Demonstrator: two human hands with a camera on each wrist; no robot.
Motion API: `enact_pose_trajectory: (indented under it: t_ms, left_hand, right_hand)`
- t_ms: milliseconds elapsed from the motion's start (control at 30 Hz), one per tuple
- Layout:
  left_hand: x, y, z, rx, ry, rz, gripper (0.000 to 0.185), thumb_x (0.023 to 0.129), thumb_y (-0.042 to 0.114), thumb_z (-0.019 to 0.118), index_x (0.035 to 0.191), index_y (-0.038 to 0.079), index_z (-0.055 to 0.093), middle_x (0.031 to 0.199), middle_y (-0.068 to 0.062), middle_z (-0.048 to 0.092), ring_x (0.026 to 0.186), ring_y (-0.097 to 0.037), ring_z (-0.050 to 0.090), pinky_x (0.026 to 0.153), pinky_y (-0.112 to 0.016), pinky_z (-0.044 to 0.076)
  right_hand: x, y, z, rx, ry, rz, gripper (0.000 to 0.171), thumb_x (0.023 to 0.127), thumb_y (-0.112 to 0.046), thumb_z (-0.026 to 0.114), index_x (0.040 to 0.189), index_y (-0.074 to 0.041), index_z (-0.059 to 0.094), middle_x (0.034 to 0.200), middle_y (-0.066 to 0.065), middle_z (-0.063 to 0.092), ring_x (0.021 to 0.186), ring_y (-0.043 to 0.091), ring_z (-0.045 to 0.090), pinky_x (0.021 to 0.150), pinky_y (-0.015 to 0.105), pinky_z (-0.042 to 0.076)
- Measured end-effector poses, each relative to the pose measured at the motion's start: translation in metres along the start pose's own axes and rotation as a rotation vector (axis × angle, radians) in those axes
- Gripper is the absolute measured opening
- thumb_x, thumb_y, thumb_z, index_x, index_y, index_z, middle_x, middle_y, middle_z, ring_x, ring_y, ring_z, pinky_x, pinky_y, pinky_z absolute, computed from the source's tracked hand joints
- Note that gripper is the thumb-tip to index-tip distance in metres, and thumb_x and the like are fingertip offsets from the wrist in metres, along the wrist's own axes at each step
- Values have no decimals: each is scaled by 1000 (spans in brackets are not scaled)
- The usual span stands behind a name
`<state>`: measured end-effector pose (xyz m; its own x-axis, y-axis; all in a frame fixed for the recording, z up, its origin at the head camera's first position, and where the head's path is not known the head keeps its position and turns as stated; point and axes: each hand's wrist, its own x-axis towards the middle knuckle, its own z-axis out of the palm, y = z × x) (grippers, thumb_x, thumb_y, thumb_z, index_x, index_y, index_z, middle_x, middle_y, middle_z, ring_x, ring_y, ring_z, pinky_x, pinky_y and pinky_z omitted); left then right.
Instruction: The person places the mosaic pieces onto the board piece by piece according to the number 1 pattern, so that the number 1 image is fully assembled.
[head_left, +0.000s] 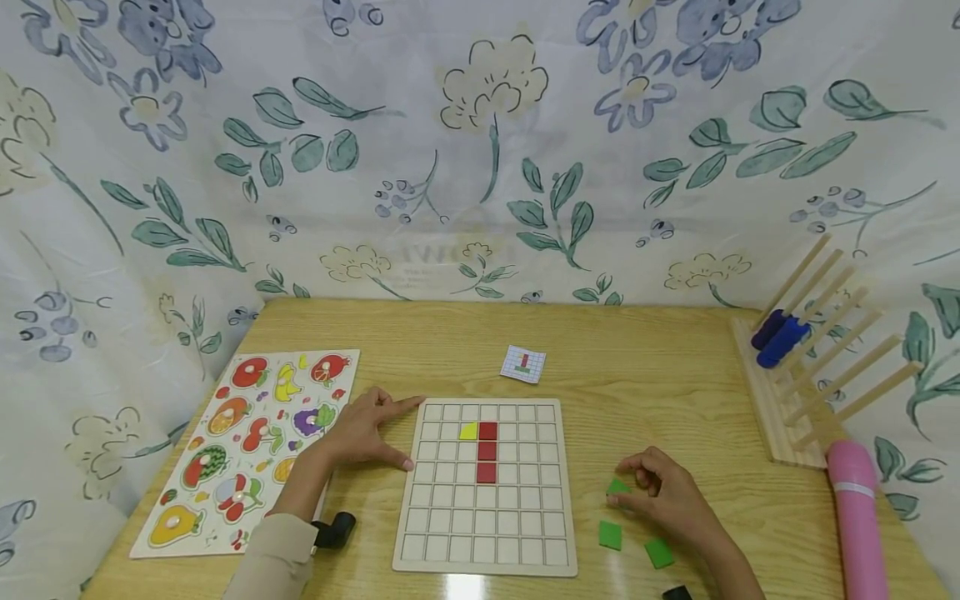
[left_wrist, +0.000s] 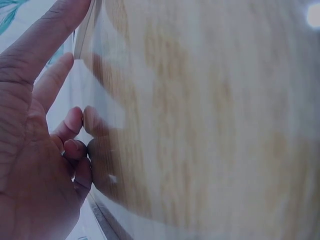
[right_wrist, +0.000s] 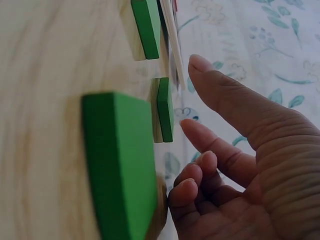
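A wooden grid board [head_left: 523,500] lies on the table. In its upper part, three red square tiles [head_left: 487,451] form a column, with a yellow rounded-corner tile [head_left: 468,431] left of the top one. My left hand [head_left: 365,432] is at the board's left side, index finger and thumb stretched out to its edge. On the right, my right hand [head_left: 663,492] hovers around a green tile [head_left: 618,487], thumb and index finger apart. The right wrist view shows that tile [right_wrist: 165,110] flat on the table beyond the fingertips. Two more green tiles [head_left: 610,535] lie nearer me.
Behind the board lies a small printed pattern card [head_left: 523,364]. A fruit puzzle board [head_left: 247,450] is at the left. At the right stand a wooden peg rack [head_left: 780,408] with blue pieces and a pink cylindrical object [head_left: 858,525]. A floral cloth [head_left: 480,208] hangs behind.
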<state>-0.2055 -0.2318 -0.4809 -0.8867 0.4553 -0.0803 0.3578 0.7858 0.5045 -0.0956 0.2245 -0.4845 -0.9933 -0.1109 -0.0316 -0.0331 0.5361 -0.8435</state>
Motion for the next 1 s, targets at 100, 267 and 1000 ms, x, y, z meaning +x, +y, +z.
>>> enact_pose_trajectory:
  t_ms: [100, 267, 1000]
  left_hand:
    - [0, 0, 0, 1, 0, -3, 100, 58, 60, 88, 146, 31, 51, 95, -1, 33, 82, -17, 30, 69, -33, 26]
    - [0, -2, 1, 8, -2, -6, 101, 58, 61, 87, 147, 32, 50, 96, -1, 32, 83, -17, 31, 70, -33, 26]
    - [0, -2, 1, -12, -5, -13, 100, 57, 60, 88, 146, 34, 51, 97, -1, 33, 84, -18, 32, 70, -34, 26]
  right_hand:
    - [0, 1, 0, -13, 2, 7, 33, 72, -20, 89, 97, -7, 70, 83, 3, 48, 71, 9, 42, 62, 23, 39]
    - [1, 0, 0, -42, 3, 2, 34, 71, -19, 89, 96, -7, 70, 82, 2, 47, 71, 8, 41, 63, 23, 38]
    - [-3, 4, 1, -70, 6, -11, 27, 72, -16, 88, 92, -8, 72, 81, 1, 46, 70, 5, 39, 62, 23, 37]
